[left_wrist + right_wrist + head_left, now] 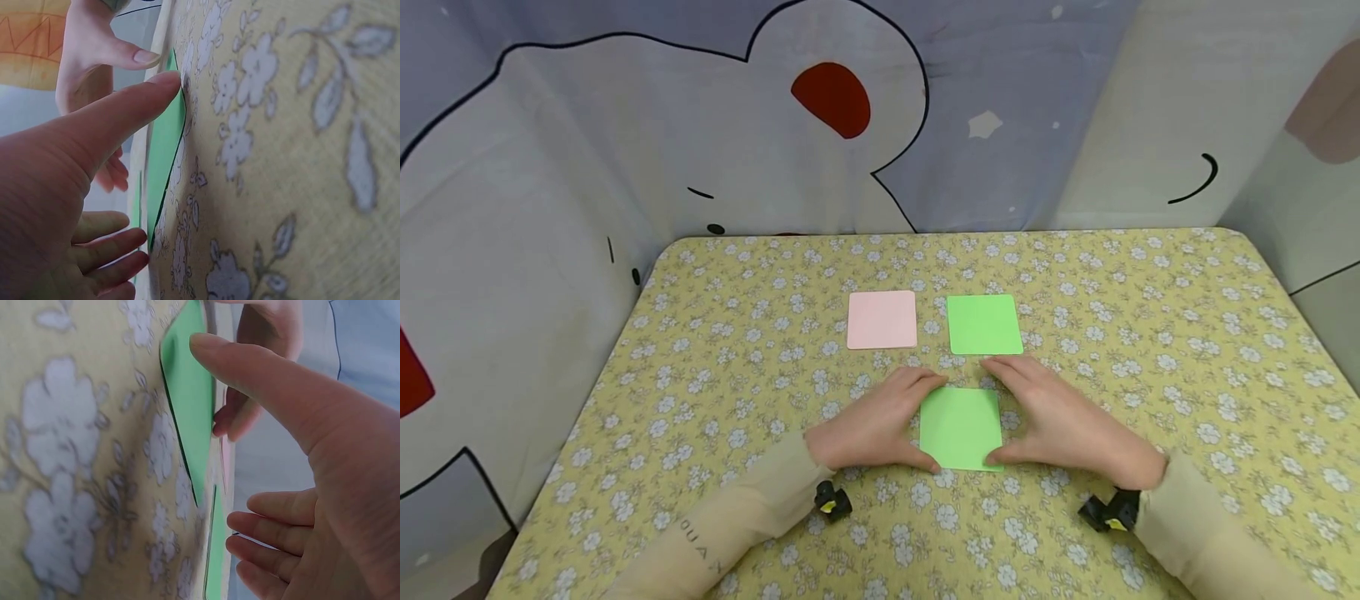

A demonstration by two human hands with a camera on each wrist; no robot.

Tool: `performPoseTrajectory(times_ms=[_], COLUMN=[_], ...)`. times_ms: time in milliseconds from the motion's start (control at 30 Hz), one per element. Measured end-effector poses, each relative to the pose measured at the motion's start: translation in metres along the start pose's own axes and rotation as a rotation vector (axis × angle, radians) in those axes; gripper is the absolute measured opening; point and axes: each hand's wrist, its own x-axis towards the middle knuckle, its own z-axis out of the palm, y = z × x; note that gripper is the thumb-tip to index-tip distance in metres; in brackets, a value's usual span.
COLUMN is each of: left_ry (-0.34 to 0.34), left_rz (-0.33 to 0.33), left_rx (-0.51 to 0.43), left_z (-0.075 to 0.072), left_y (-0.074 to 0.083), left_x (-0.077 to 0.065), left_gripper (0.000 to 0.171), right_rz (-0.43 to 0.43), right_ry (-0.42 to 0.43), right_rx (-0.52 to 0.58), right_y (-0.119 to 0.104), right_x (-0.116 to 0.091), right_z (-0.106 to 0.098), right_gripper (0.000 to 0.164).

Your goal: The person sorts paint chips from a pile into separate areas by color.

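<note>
A light green square sheet, perhaps paper, lies on the flowered cloth between both hands. My left hand is at its left side, thumb by the near left corner and fingers by the far left one. On the opposite side is my right hand, its thumb at the near right corner. In the right wrist view the right thumb reaches over the green sheet, with the other fingers apart from it. The left wrist view has the left thumb at the sheet's edge; contact is hard to tell.
Farther back lie a pink square and another green square, side by side. The yellow flowered tabletop ends at a printed curtain behind. Small black devices are strapped at both wrists.
</note>
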Motion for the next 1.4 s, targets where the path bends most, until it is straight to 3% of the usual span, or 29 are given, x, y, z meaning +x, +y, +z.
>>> performPoseTrajectory(times_ms=[433,833,1233,1400], left_ry=[0.006,0.030,0.036,0.031], left_rz=[0.004,0.020,0.023,0.024], left_rx=[-0.024,-0.113,-0.094,-0.097], left_z=[0.002,0.002,0.001,0.003], left_y=[-0.003,-0.006,-0.006,-0.007], left_x=[0.002,0.001,0.000,0.000], left_gripper=[0.114,0.115,0.114,0.109], right_rz=[0.002,0.002,-0.031,-0.033], right_ry=[-0.019,-0.014,-0.013,-0.008], right_rx=[-0.009,0.001,0.029,0.021], right_y=[-0.004,-0.003,-0.009,-0.015], right_x=[-0.004,-0.004,-0.002,-0.003], right_z=[0.008,0.010,0.008,0.007], right_gripper=[0.122,0.120,0.112,0.116])
